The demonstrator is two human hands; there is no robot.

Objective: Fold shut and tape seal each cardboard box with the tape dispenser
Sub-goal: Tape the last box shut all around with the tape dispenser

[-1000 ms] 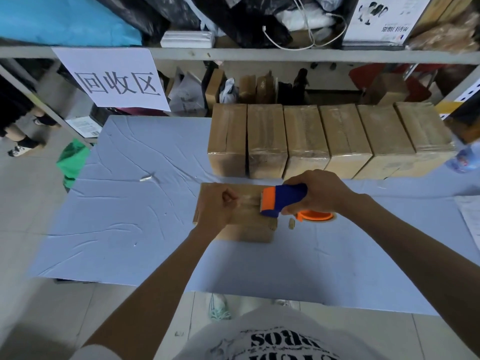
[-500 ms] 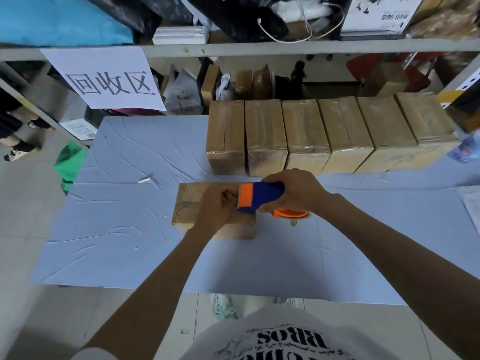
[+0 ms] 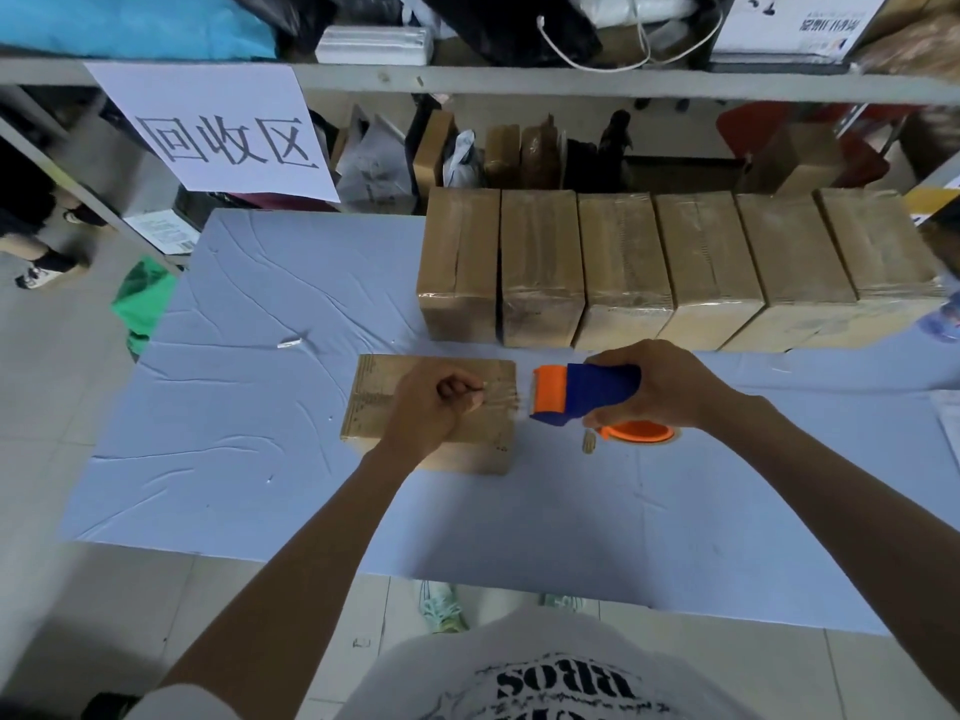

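The left hand (image 3: 431, 407) is pinching the tape (image 3: 501, 400) on top of the box (image 3: 374, 402); the right hand (image 3: 665, 387) is gripping the tape dispenser (image 3: 587, 392) just right of the box; pulling crooked could be wrinkling the tape.

My left hand (image 3: 436, 405), centre frame, is curled, pinching tape (image 3: 500, 401). My right hand (image 3: 662, 387), just right of it, grips the tape dispenser (image 3: 587, 394). Both forearms reach up from the bottom edge.
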